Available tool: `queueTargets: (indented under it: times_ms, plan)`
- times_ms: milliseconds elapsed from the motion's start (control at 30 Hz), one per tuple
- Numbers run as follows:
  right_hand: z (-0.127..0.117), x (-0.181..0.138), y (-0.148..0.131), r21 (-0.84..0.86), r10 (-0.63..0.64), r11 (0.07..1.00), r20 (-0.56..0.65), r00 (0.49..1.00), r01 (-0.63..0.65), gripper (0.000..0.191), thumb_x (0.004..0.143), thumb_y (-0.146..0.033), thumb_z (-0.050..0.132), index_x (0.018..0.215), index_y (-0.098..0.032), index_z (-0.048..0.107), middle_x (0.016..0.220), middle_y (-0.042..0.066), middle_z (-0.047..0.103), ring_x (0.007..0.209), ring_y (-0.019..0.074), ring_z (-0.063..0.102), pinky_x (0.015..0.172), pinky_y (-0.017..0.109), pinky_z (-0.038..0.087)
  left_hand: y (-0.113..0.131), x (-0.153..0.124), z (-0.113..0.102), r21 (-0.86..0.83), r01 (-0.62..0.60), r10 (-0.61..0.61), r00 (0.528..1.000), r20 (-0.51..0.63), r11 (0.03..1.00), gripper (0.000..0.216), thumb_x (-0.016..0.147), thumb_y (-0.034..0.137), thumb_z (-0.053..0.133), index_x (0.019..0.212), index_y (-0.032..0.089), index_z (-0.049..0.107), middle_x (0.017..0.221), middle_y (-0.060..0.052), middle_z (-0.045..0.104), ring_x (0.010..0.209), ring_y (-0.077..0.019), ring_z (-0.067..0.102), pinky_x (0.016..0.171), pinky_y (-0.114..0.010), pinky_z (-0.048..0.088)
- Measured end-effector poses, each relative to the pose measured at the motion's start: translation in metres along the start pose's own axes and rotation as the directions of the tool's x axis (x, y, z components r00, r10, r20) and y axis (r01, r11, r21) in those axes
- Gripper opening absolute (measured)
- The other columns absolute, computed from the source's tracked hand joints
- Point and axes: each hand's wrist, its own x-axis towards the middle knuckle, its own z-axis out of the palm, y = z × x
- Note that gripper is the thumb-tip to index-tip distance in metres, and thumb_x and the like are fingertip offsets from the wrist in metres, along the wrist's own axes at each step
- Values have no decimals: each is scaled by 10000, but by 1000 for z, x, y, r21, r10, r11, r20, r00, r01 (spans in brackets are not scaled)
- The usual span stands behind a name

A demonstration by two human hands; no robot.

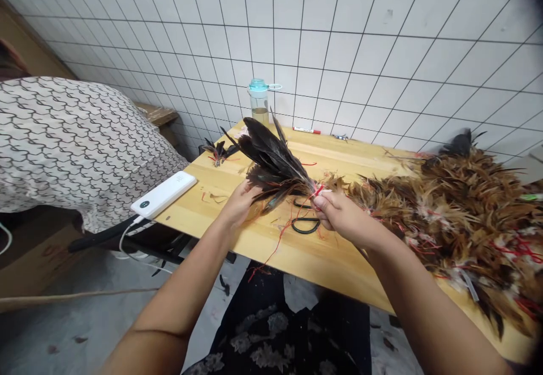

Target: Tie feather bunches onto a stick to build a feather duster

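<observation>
A bundle of long dark feathers [274, 157] is held above the wooden table, its tips pointing up and to the left. Red string [318, 190] binds its quill end, and loose strands hang past the table's front edge. My right hand [333, 208] is closed around the tied quills. At the lower left of the feathers, my left hand [241, 201] pinches their outer edge; its fingertips are partly hidden behind them. Below the bundle lie scissors with black handles [306, 226], their blades hidden.
A large heap of brown feather bundles [458, 211] covers the table's right side. On the left are a small feather bunch [218, 151] and a white power bank [163, 194] with a cable. A water bottle [259, 103] and red marker [306, 130] stand near the tiled wall. Another person's patterned clothing [85, 143] is at left.
</observation>
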Motion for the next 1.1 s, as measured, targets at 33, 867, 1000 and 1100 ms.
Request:
queueTargets:
  times_ms: [33, 867, 1000, 1100]
  plan:
    - [-1, 1, -2, 17, 17, 1000, -6, 1000, -17, 313, 927, -418, 365, 682, -223, 357, 615, -36, 354, 539, 113, 333, 520, 246, 312, -4, -5, -3, -6, -13, 12, 1000, -20, 1000, 380, 697, 329, 791, 1006, 147, 668, 969, -71, 711, 1025, -205, 629, 956, -340, 464]
    - [-36, 24, -48, 373, 177, 916, -40, 983, -150, 335, 894, -456, 525, 736, -209, 362, 600, -79, 266, 477, 54, 202, 419, 183, 195, -8, -84, -72, 442, 60, 59, 966, -250, 895, 299, 837, 472, 596, 852, 178, 644, 830, -24, 626, 747, -129, 526, 665, -214, 393]
    - [-45, 26, -44, 397, 162, 910, -65, 985, -124, 386, 851, -496, 588, 717, -200, 380, 609, -69, 283, 494, 50, 224, 416, 162, 205, 1, -94, -125, 806, 222, 200, 901, -384, 548, 284, 867, 444, 485, 871, 207, 643, 916, -25, 684, 879, -193, 588, 758, -253, 416]
    - [-51, 31, -42, 425, 161, 899, -93, 983, -107, 398, 820, -491, 641, 716, -185, 409, 623, -60, 307, 508, 45, 243, 422, 143, 214, 6, -104, -149, 935, 290, 260, 905, -337, 202, 284, 862, 403, 431, 865, 200, 630, 900, -50, 683, 830, -210, 606, 709, -274, 419]
